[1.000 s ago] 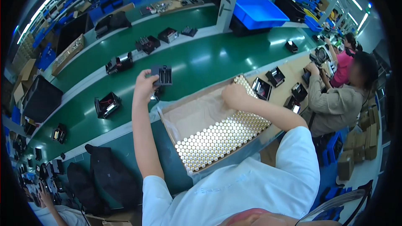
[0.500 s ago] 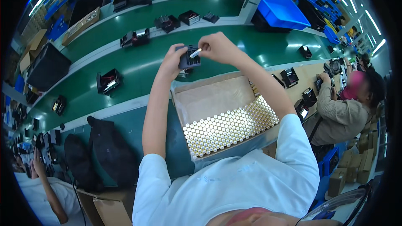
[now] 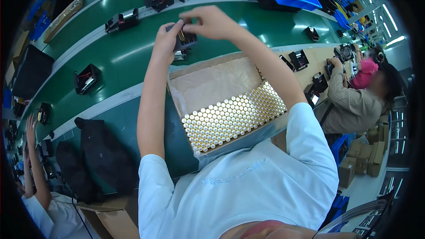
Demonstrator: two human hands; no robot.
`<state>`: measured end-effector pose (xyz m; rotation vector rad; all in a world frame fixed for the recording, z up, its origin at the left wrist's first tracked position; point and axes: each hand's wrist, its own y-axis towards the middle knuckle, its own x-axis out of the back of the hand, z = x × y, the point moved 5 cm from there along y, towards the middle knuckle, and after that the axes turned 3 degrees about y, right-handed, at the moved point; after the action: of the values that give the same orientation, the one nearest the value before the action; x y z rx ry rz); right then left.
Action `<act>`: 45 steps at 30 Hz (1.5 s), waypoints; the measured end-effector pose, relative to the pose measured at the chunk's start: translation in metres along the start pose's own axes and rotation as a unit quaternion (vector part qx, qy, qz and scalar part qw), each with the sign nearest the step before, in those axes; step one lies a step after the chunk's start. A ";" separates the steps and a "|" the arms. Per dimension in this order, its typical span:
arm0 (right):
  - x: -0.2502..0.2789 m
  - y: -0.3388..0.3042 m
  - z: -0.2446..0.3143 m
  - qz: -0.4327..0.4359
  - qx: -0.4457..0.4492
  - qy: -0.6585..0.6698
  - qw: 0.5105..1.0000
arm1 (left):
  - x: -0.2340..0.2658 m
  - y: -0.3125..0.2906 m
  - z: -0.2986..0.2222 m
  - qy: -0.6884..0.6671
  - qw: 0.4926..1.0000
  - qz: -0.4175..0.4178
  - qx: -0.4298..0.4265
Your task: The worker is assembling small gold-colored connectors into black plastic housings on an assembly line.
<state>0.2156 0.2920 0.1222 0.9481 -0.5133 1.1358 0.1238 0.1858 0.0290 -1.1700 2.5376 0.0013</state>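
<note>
Black plastic slotted battery holder (image 3: 188, 40), pinched between fingers of the left hand (image 3: 166, 40) beyond the open brown cardboard box (image 3: 212, 79); probably light, stiff, slick, best gripped by outer walls. Right hand (image 3: 211, 22) close over it, fingers bent; cannot tell whether pinching anything.

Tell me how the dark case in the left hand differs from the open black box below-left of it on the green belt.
The case is gripped in the left hand; the box rests on the belt. The right hand partly covers the case, while no hand touches the box. The box shows red wiring; none can be made out in the case. Both are dark.
</note>
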 end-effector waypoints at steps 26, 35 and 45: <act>0.059 -0.159 -0.069 0.009 -0.273 -0.355 0.894 | 0.006 0.010 0.005 0.107 0.993 -0.027 -0.040; 0.020 -0.072 0.017 -0.139 0.092 -0.136 0.977 | 0.008 0.010 0.006 -0.008 1.000 0.001 0.010; -0.024 -0.037 0.018 -0.126 0.287 -0.296 0.902 | 0.012 0.006 0.002 -0.066 0.997 0.002 0.031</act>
<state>0.2428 0.2602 0.0992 1.8491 -0.5233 0.7503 0.1128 0.1808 0.0225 -1.1036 2.4062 0.0004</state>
